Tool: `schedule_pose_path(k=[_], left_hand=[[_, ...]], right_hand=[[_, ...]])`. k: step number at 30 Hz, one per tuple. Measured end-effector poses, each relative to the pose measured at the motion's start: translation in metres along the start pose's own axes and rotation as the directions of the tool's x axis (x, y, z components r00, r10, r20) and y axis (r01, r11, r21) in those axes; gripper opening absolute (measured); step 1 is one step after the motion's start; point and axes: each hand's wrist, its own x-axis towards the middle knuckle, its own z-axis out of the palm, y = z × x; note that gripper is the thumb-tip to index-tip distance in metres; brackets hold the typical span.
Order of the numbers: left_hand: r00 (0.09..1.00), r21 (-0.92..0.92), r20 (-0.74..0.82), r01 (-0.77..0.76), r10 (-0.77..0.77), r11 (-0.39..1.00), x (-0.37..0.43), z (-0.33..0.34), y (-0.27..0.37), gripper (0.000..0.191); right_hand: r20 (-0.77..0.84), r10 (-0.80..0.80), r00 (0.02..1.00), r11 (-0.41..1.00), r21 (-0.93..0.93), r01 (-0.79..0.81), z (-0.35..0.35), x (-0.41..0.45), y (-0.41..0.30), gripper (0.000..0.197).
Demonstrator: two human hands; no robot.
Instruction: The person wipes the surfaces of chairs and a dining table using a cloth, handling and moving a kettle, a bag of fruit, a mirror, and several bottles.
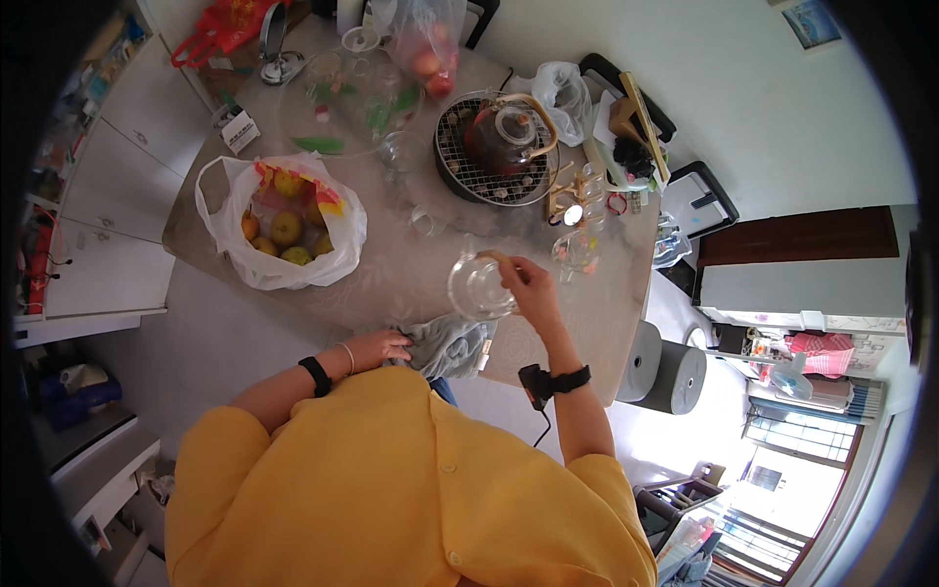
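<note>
My right hand is shut on the side of a clear glass pot, with a tan handle-like part by my fingertips. The pot is above the table near its front edge. My left hand lies against a crumpled grey cloth at the table's edge. Whether its fingers grip the cloth I cannot tell. Beyond the pot, a small clear glass cup stands on the table. A glass pot with orange and green decoration is to the right of my right hand.
A glass teapot of dark tea sits on a round wire-topped stove. At left, a white plastic bag holds pears. Farther back lie a round glass tray and a bag of red fruit. A wooden cup rack stands right.
</note>
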Motion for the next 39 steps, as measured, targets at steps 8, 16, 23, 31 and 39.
schedule_pose_path(k=[8, 16, 23, 31, 39], left_hand=[[1.0, -0.003, 0.015, 0.005, -0.005, 1.0, 0.001, -0.006, 0.003, 0.034], [0.998, -0.046, -0.005, 0.061, -0.061, 0.997, 0.0, -0.021, 0.022, 0.029], [0.961, -0.034, -0.253, 0.105, -0.11, 0.994, 0.042, -0.053, 0.037, 0.033], [0.756, 0.194, -0.546, 0.532, -0.36, 0.824, 0.119, -0.091, 0.036, 0.038], [0.902, 0.173, -0.18, 0.421, -0.392, 0.89, 0.075, -0.031, 0.036, 0.045]], right_hand=[[-0.176, -0.008, 0.984, 0.996, -0.092, -0.008, -0.048, 0.03, 0.037, 0.03], [-0.258, -0.317, 0.913, 0.883, -0.432, 0.184, -0.056, 0.029, 0.009, 0.025], [0.165, -0.059, 0.985, 0.844, -0.518, 0.137, 0.054, -0.082, 0.074, 0.055], [-0.211, -0.292, 0.933, 0.918, -0.335, 0.212, 0.095, -0.028, 0.108, 0.042], [0.082, -0.348, 0.934, 0.89, -0.285, 0.356, 0.114, -0.076, 0.121, 0.05]])
